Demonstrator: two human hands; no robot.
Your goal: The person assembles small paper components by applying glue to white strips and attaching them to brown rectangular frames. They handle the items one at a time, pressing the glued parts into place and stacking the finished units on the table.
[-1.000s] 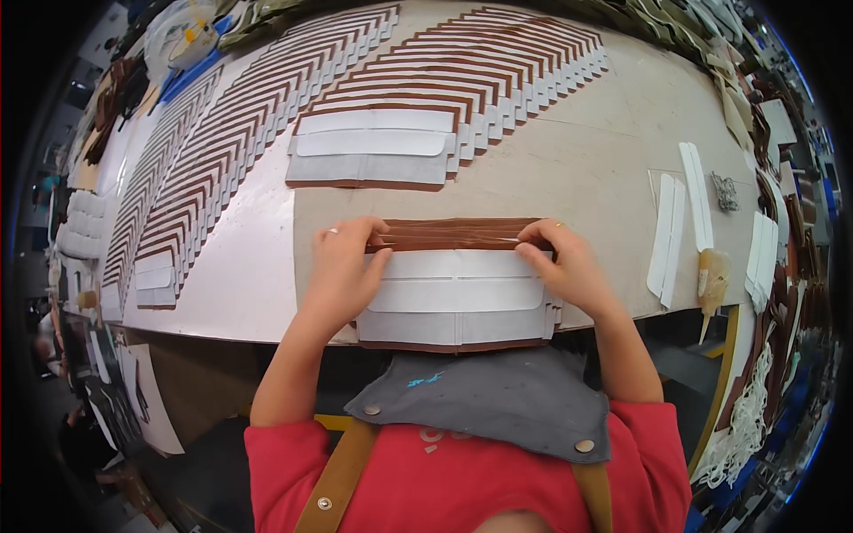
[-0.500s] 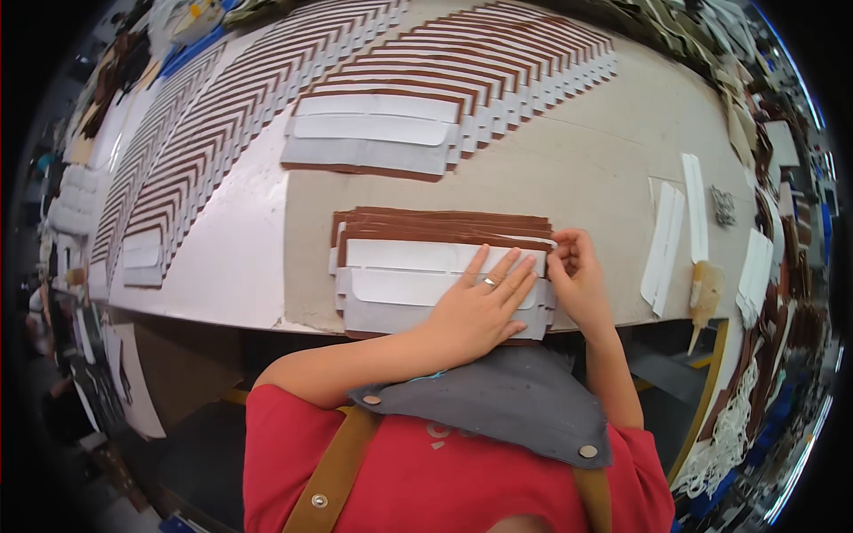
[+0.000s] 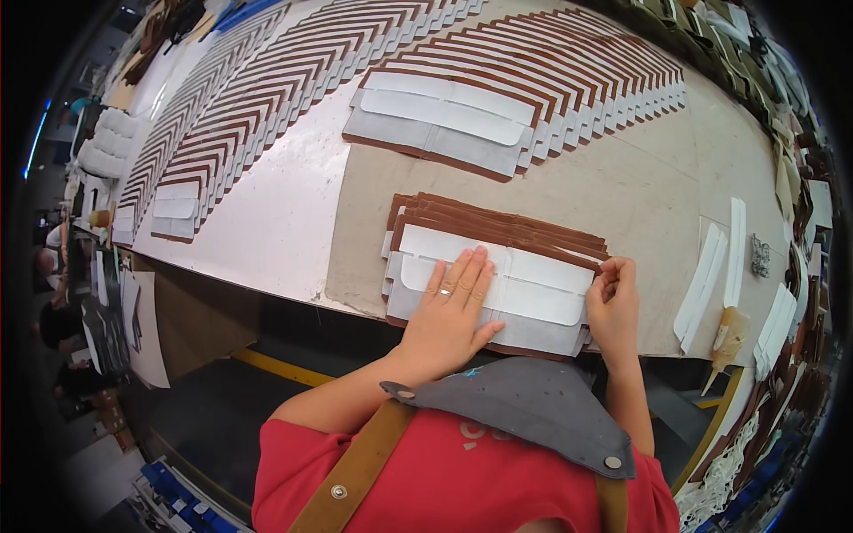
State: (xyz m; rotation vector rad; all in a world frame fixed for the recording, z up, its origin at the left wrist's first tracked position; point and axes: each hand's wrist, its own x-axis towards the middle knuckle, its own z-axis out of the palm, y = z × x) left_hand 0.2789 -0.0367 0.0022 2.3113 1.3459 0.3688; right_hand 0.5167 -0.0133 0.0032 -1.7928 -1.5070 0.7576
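Pale and glossy on its left, beige on its right, a broad bench curves across the view. Farthest left along its edge sits a bundled white soft pad. Next come three slanting rows of overlapping flat rectangular panels, white and grey with brown borders. Near the front edge, below the rightmost row, lies a fanned stack of similar brown-edged white and grey panels. On its top, left of centre, the left hand rests palm down, fingers stretched out flat, thumb apart. At the stack's right edge the right hand has its fingers curled inward; whether they pinch a panel cannot be told. Farther right lie long white strips and a translucent yellowish bottle with a tapered nozzle.
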